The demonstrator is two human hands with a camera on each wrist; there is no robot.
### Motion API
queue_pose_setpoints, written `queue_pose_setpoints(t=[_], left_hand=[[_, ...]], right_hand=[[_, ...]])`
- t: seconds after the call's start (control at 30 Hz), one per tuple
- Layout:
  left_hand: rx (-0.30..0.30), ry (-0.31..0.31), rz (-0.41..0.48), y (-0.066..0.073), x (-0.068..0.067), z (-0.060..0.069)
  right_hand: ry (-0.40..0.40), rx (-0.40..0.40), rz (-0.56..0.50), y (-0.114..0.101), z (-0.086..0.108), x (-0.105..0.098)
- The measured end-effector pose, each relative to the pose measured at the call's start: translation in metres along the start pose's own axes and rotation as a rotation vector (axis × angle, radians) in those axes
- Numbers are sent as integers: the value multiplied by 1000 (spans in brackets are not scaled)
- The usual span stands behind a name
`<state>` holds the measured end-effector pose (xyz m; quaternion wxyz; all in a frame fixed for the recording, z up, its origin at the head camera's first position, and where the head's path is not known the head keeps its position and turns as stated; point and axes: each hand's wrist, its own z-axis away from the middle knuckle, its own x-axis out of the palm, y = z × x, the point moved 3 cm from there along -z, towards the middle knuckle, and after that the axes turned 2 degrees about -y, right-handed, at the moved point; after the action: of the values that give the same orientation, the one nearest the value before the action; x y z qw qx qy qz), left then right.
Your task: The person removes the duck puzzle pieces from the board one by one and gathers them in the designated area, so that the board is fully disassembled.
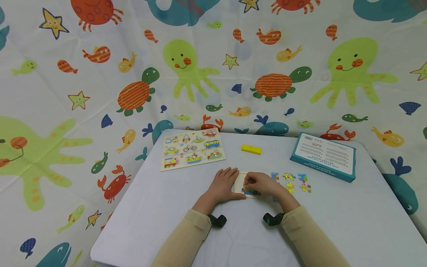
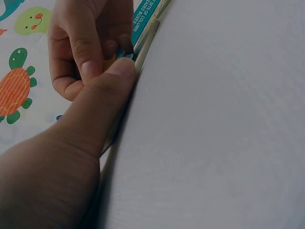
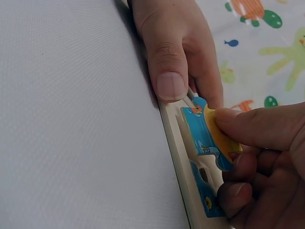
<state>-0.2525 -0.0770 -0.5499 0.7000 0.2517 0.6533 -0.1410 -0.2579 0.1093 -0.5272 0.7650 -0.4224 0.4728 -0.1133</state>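
A small pale wooden puzzle tray [image 1: 238,182] lies flat on the table in the head view. The left hand [image 1: 221,186] rests at its left side with fingers spread, its thumb on the near rim. Between thumb and fingers, the right hand [image 3: 267,162] pinches a blue and yellow jigsaw piece [image 3: 202,128], tilted over the tray in the right wrist view. Another blue piece [image 3: 204,191] lies in the tray beside it. To the right are several loose jigsaw pieces [image 1: 288,177]. The right hand hides part of the tray in the head view.
A board with vehicle pictures [image 1: 191,149] lies at the back left of the white table [image 1: 186,185]. Behind the tray is a yellow block [image 1: 251,149]. At the back right lies a teal and white box [image 1: 325,155]. A patterned cloth [image 1: 200,74] hangs behind.
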Motion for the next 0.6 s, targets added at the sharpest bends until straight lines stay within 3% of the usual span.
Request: queue_pose_setpoints(t=[0.6], left_hand=[[1, -1, 0, 1, -2, 0]], right_hand=[[45, 50, -33, -2, 10, -16]])
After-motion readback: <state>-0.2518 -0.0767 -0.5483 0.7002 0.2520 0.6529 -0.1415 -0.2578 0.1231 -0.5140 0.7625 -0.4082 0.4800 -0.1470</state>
